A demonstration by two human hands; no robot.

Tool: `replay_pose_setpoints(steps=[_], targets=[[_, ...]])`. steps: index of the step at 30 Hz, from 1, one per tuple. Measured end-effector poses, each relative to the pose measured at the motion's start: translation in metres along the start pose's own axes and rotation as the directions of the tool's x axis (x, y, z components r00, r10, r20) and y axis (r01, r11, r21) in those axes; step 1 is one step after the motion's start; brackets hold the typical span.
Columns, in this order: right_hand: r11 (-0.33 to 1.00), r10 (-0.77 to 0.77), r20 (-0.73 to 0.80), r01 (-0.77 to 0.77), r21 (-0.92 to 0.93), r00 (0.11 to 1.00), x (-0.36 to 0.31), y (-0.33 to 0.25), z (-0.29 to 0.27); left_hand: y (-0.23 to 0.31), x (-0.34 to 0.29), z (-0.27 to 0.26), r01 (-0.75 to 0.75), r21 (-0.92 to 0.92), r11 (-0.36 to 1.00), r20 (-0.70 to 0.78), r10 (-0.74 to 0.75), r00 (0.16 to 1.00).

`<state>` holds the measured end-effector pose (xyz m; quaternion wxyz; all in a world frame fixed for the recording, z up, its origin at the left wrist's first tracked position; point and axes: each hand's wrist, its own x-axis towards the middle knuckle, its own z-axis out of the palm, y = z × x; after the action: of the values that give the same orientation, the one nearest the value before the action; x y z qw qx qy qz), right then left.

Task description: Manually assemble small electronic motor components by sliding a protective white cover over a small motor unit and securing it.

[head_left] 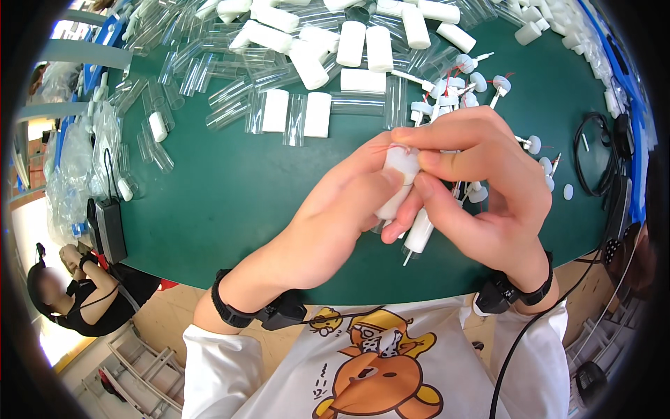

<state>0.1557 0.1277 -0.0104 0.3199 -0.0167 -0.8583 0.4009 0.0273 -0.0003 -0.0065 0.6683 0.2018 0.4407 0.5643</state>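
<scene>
Held the cylinder (393, 200), white and tilted, up above the near part of the green table (230, 209), between both hands. Had the left hand (324, 216) clamped around its body, with the thumb laid along the front just below the pale cap (403, 159). Had the right hand (499, 181) pinched on the cap from the right, with thumb and two fingertips gathered close together; could not tell whether also gripping the wires (382, 148), thin and red, poking out leftward at the top. Saw a white tube (419, 232) with a thin tip just beneath the hands, aimed down toward the near edge; could not tell whether held or lying on the table. Saw clear pipes (359, 103) and white sleeves (317, 115) heaped across the far side, with several set side by side in front. Saw grey-capped parts (447, 101) clustered behind the right hand, and farther right a white disc (568, 192) near a coiled black cable (577, 155). Saw bags (80, 167) and a black box (107, 227) at the left. Wore black straps (227, 300) on both wrists.
</scene>
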Motion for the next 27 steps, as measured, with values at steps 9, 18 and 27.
replay_pose_setpoints(steps=[9, 18, 27], targets=[[0.999, 0.023, -0.015, -0.022, 0.045, 1.000, 0.004, -0.005, -0.004, 0.001, 0.002, 0.004, -0.144, -0.165, 0.976, 0.027, 0.151, 0.988], [0.939, 0.331, -0.275, -0.345, -0.004, 0.903, -0.001, -0.004, -0.008, 0.005, 0.003, -0.007, -0.253, -0.189, 0.949, -0.050, 0.248, 0.967], [0.802, 0.480, -0.042, -0.457, -0.385, 0.876, -0.006, -0.001, -0.008, 0.006, 0.007, -0.004, -0.467, 0.334, 0.819, -0.313, 0.563, 0.765]])
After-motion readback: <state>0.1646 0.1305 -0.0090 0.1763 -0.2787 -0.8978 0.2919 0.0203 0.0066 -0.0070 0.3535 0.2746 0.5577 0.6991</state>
